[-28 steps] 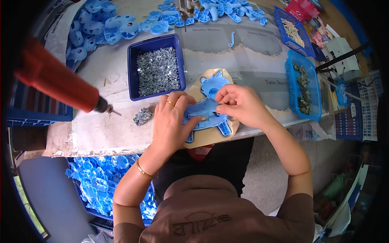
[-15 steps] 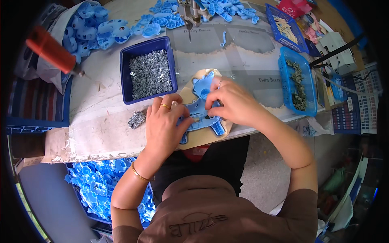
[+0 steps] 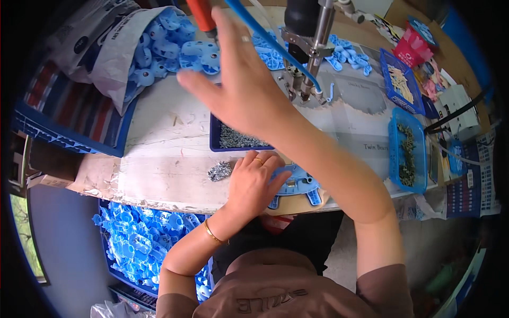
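My left hand (image 3: 255, 180) rests at the near table edge with its fingers curled over a light-blue plastic animal-shaped shell (image 3: 303, 184); its thumb presses the shell's side. Beneath the shell lies a tan board (image 3: 292, 204). Much of the shell is hidden by my hands and right forearm. My right hand (image 3: 246, 87) is raised over the table, slightly blurred, thumb and fingers spread, holding nothing. Just beyond its fingers hangs an orange-red handled power screwdriver (image 3: 201, 15), apart from the hand as far as I can see.
Under my right arm stands a dark-blue tray (image 3: 214, 135) of small screws; a small screw heap (image 3: 219, 171) lies beside it. A metal machine head (image 3: 307, 53) rises behind. Blue parts (image 3: 169, 42) spill from a bag. A light-blue basket (image 3: 393, 153) stands right, a parts bin (image 3: 114, 267) below left.
My right hand has left the shell and risen up and left toward the hanging screwdriver, opening out. My left hand stays on the shell. The whole view has shifted, bringing the machine head in.
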